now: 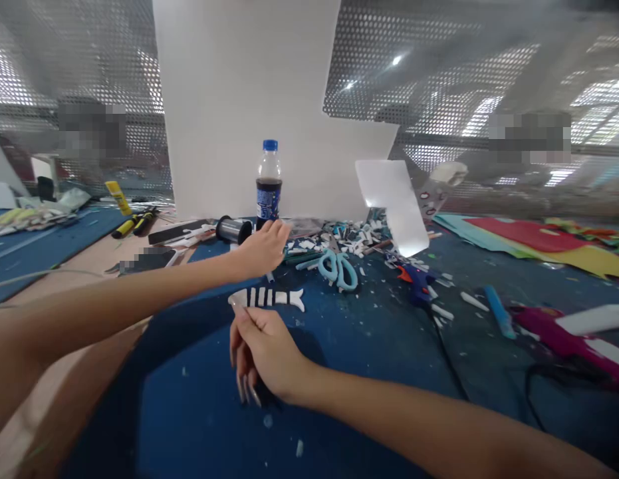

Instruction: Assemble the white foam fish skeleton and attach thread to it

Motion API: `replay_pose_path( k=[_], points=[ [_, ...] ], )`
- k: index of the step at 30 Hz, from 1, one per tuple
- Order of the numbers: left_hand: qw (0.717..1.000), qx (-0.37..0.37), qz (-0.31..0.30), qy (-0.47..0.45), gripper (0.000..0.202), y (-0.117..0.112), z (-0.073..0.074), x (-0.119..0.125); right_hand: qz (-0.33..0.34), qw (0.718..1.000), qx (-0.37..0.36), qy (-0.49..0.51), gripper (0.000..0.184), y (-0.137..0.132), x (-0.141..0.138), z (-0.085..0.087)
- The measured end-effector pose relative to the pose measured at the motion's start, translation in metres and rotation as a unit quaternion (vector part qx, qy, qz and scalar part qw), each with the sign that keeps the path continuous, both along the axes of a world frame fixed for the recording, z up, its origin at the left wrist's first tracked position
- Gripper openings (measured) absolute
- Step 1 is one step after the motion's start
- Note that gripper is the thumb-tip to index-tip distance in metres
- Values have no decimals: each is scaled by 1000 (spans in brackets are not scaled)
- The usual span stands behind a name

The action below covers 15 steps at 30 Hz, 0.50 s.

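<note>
A flat white fish shape (280, 297) lies on the blue table surface, its body split into several strips with dark gaps and a forked tail at the right. At its left end, my right hand (272, 352) has thumb and index finger pinched together on the head piece; the other long-nailed fingers curl below. My left hand (263, 251) reaches past the fish, in front of the cola bottle (268, 193). Its fingers are bent together, and their tips and anything in them are hidden. Light-blue-handled scissors (338, 269) lie to its right.
White scraps (362, 233) are heaped behind the scissors. A dark wire spool (233, 230) sits left of the bottle. On the right are a blue glue gun (419, 283) with a cord, a magenta glue gun (573, 339) and coloured sheets (533, 234). A tall white board (239, 86) stands behind.
</note>
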<state>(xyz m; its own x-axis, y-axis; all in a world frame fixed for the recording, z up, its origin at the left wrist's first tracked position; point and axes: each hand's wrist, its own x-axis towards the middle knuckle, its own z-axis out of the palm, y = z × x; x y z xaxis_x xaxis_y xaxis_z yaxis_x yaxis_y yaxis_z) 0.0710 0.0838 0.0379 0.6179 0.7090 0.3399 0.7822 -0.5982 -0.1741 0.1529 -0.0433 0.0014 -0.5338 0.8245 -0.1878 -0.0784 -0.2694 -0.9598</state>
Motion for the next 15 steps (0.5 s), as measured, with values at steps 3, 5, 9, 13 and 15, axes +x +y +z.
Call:
replay_pose_path(
  k=[3,5,9,13,15],
  points=[
    [1000,-20,6,14,39,42,-1,30,29,1000,-11,5,47,1,0,1],
    [999,-40,21,11,35,62,1,43,51,998,-21,11,47,1,0,2],
    [998,-60,34,-12,34,84,19,56,-7,998,-43,38,45,0,-2,4],
    [997,-29,35,-54,34,91,51,62,-66,994,-33,74,42,0,-4,2],
    [996,-9,38,-81,31,91,68,62,-73,993,-20,88,42,0,-3,0]
  ],
)
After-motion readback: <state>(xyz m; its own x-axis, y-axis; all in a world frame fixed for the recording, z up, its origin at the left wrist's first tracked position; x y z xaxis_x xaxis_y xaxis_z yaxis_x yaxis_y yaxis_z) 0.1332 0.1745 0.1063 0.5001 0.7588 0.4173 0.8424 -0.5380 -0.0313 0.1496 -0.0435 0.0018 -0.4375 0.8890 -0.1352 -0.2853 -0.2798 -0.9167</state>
